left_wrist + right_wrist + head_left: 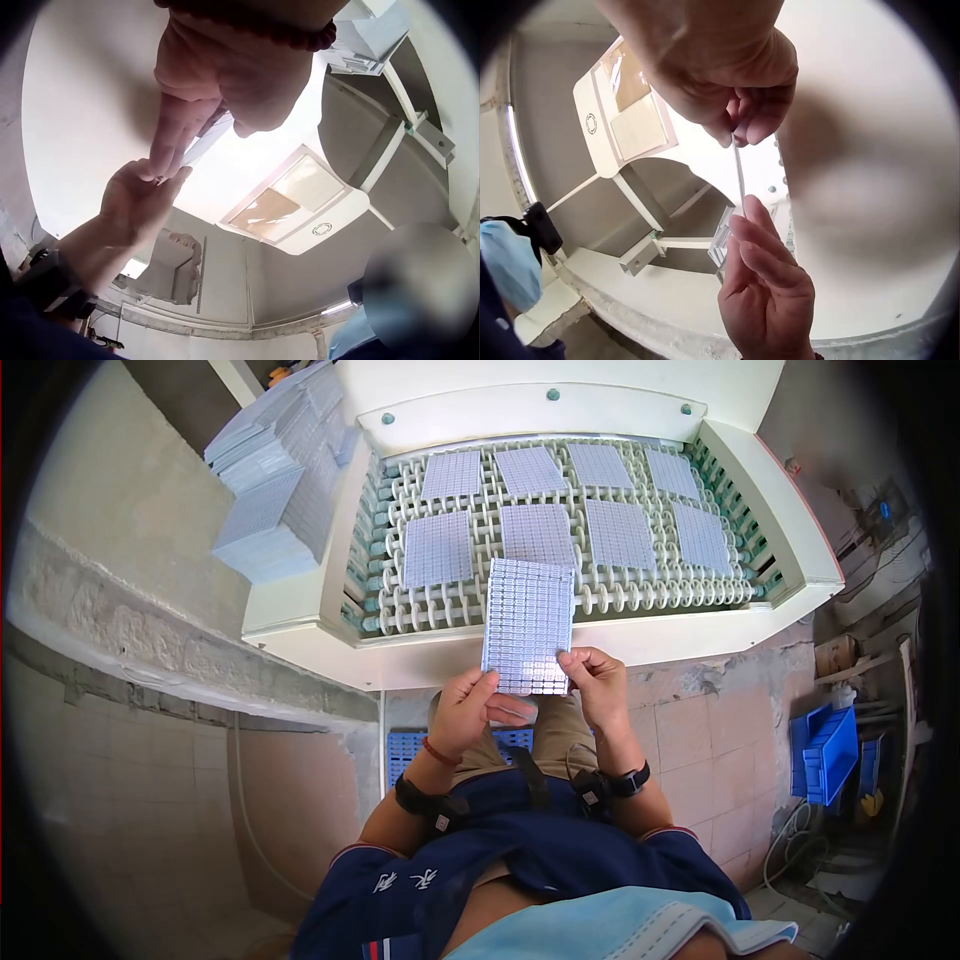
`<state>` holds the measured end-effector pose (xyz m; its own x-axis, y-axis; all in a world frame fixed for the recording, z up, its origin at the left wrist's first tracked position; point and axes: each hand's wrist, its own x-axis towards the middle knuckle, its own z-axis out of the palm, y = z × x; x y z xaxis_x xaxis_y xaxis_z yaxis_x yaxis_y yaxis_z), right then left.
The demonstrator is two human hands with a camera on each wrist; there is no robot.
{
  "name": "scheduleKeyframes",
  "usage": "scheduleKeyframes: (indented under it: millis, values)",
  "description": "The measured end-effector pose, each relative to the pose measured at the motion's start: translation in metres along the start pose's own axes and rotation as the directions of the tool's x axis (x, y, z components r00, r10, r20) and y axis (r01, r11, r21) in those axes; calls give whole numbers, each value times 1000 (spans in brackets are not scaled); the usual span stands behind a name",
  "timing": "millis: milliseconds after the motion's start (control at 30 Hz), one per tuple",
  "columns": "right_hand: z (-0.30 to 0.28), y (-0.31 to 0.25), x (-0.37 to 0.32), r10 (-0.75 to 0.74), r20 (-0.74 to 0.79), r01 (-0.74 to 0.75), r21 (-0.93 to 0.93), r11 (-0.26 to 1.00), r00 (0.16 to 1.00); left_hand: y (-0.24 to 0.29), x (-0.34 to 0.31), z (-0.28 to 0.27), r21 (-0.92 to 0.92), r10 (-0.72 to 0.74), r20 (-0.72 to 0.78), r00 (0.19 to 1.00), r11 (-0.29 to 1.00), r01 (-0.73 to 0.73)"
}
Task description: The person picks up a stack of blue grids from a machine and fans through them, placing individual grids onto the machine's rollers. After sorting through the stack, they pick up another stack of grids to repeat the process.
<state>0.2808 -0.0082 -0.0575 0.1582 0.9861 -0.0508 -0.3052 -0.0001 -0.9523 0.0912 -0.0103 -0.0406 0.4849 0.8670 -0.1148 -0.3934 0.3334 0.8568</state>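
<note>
Both hands hold a thin circuit board panel [528, 615], covered in a grid of small rectangular units, tilted up over the machine's front edge in the head view. My left hand [468, 710] grips its near left corner, thumb on the face and fingers extended behind. At the near right edge, my right hand [598, 682] pinches it between thumb and curled fingers. The right wrist view shows the panel [739, 172] edge-on between the right hand [727, 82] and the left hand's [769, 292] long fingers. Similar panels [437, 550] lie in two rows on the roller conveyor [620, 598].
A tall stack of panels [275, 520] stands on the machine's left side. White machine walls [780, 510] frame the rollers. Blue plastic bins [825, 755] are at the right, beside loose hoses. A blue slatted crate [405, 750] sits by the person's legs.
</note>
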Motion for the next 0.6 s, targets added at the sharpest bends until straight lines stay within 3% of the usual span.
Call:
scheduleKeyframes:
  millis: [300, 533, 600]
  values:
    - [-2, 4, -4, 33, 85, -24, -96, 995, 996, -2, -1, -6, 1, 7, -165, 986, 1000, -6]
    - [-4, 6, -1, 99, 87, -90, -101, 991, 991, -8, 6, -16, -112, -37, -150, 988, 994, 20]
    - [-2, -2, -4, 173, 120, -167, -61, 984, 978, -11, 8, -17, -115, -16, -179, 984, 993, -4]
